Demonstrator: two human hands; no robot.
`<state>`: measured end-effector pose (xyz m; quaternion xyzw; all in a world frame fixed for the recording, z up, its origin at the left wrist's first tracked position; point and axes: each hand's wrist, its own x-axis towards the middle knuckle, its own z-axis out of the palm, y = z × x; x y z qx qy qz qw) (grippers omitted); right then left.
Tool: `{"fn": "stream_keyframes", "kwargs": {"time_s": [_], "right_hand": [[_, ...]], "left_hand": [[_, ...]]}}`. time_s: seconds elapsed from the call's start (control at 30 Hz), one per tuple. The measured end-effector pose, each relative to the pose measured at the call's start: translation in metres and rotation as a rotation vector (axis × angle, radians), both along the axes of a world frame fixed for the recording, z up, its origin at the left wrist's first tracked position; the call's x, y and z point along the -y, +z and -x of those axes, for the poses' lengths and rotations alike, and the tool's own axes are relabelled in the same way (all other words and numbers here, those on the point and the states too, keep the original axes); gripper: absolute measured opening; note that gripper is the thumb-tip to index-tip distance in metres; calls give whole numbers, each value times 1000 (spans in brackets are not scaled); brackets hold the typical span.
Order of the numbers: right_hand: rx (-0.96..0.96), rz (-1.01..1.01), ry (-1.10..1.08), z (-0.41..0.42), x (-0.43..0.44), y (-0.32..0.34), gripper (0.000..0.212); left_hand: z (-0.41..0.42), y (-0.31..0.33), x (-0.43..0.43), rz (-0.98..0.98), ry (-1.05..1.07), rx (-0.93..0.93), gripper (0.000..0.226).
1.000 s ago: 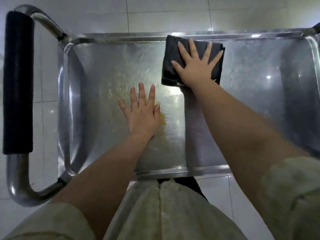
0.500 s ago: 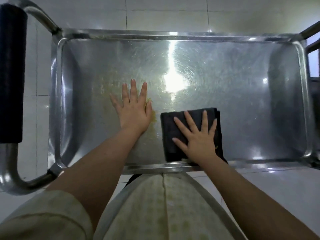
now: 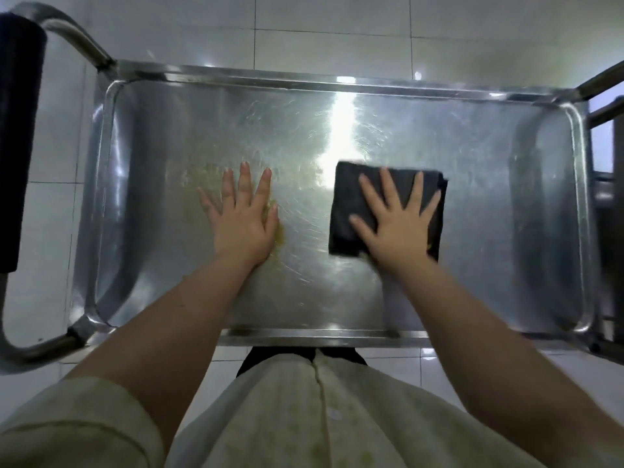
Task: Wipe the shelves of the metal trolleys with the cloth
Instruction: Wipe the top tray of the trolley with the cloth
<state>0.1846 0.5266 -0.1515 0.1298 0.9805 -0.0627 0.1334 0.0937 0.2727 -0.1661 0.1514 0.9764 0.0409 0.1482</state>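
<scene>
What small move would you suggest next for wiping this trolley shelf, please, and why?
Probably slide the cloth left under the right hand onto the yellowish smear beside the left hand, lifting that hand clear. The smear lies on the shelf, apart from the cloth.

The trolley shelf (image 3: 439, 136) is bright polished metal, glossy under the light yet covered in fine swirling scratches, with a yellowish smear by the middle. The cloth (image 3: 347, 197) is dark, matt, soft woven fabric. The handle (image 3: 20, 136) wears a matt black grip on shiny tube. The floor (image 3: 337, 28) is smooth, glazed pale tile.
</scene>
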Motion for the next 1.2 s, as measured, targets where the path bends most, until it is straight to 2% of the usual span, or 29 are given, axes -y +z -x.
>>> {"fn": "stream_keyframes", "kwargs": {"time_s": [0.1, 0.17, 0.23, 0.4, 0.5, 0.6, 0.7, 0.87, 0.93, 1.07, 1.2], "right_hand": [[28, 41, 149, -92, 29, 5, 71], [76, 50, 207, -111, 31, 6, 69], [50, 42, 211, -80, 14, 4, 68], [41, 37, -152, 104, -55, 4, 67], [49, 36, -189, 152, -68, 4, 69], [-1, -11, -114, 116, -53, 0, 68], [-39, -9, -37, 27, -30, -3, 67], [7, 0, 103, -119, 12, -1, 66], [3, -9, 114, -129, 18, -2, 65], [-21, 1, 127, -95, 55, -4, 68], [-42, 48, 230, -54, 124, -3, 71]], "left_hand": [[-1, 2, 0, -9, 6, 4, 60], [-1, 2, 0, -19, 4, 4, 60], [0, 3, 0, -14, 8, 4, 60], [0, 3, -2, 0, 11, -5, 60], [0, 2, -1, 21, 12, -5, 60], [0, 2, -2, 18, 11, 5, 60], [0, 4, -2, 22, 11, 17, 60], [0, 5, -2, 22, 4, 15, 60], [0, 7, 0, 24, 0, 24, 60], [1, 12, 0, 9, 8, 60, 59], [4, 28, 5, -116, 41, 104, 55]]}}
